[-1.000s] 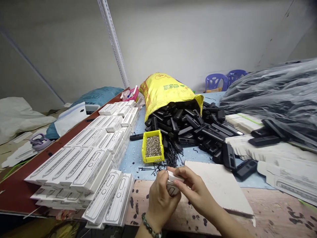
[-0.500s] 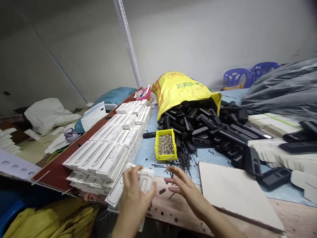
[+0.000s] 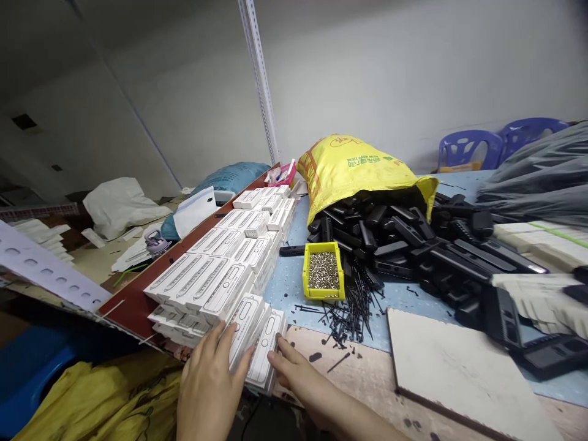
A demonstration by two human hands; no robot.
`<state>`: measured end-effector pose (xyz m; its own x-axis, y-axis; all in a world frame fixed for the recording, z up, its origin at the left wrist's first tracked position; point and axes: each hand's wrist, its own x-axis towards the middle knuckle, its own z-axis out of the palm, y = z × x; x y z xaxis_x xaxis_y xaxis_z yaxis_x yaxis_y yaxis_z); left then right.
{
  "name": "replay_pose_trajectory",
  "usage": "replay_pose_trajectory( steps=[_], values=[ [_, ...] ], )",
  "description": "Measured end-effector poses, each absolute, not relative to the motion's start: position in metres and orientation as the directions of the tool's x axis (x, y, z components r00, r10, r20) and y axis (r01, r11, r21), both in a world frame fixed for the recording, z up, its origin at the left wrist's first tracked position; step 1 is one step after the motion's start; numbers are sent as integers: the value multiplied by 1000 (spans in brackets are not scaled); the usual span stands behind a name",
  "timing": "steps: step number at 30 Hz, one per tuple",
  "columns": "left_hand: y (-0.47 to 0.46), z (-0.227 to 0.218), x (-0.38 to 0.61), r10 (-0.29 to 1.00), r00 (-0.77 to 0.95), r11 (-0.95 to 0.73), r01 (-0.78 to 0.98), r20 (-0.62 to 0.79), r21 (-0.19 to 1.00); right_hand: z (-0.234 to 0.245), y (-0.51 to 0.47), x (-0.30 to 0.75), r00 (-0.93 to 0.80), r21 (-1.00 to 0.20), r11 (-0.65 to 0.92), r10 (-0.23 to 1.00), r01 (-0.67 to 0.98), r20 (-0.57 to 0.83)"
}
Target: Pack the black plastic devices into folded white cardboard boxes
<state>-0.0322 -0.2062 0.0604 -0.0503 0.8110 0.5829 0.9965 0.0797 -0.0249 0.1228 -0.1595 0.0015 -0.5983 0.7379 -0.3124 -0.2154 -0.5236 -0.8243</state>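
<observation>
I see my left hand [image 3: 207, 378], fingers spread, and my right hand [image 3: 301, 373], loosely open, touching white boxes [image 3: 263, 356] at seven o'clock; the stack [image 3: 202, 282] at eight looks finished, while black parts [image 3: 404, 245] at three seem unboxed.

Chairs [image 3: 495, 146], purple, two, near wall [image 3: 367, 67]; basket [image 3: 289, 176], pink; upright [image 3: 260, 76], perforated metal; bag [image 3: 122, 205], white, at left; sacking [image 3: 82, 398], yellow, lower left, beside blue tub [image 3: 22, 380].

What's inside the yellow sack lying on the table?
Black elongated pieces show at the mouth of the yellow sack, spilling onto the blue surface. Whatever lies deeper inside is covered by the sack and cannot be seen.
</observation>
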Motion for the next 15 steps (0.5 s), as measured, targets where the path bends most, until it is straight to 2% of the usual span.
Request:
replay_pose_trajectory(
  steps=[2,4,6,8,10,12,13,15],
  values=[
    [-213,62,-21,766,-36,19,999,642,33,10,-155,141,-591,-888,-439,755,-134,-284],
    [-212,63,2,694,-54,-87,984,718,158,13,-146,172,-546,-948,-305,812,-95,-207],
    [-203,62,34,662,-89,-225,924,744,310,10,-132,222,-417,-991,-122,905,-53,-89],
    [-188,57,64,714,-81,-334,834,695,440,-1,-116,293,-169,-992,78,984,98,61],
    [-168,51,89,787,-17,-388,764,617,516,-15,-107,385,121,-886,167,963,433,240],
    [-148,47,107,824,37,-414,720,565,557,-31,-114,485,236,-647,100,880,756,412],
    [-140,47,114,832,54,-427,699,552,574,-37,-125,532,280,-518,-10,850,855,446],
    [-126,48,127,840,66,-443,656,538,611,-47,-154,609,410,-324,-297,830,898,377]
  ],
)
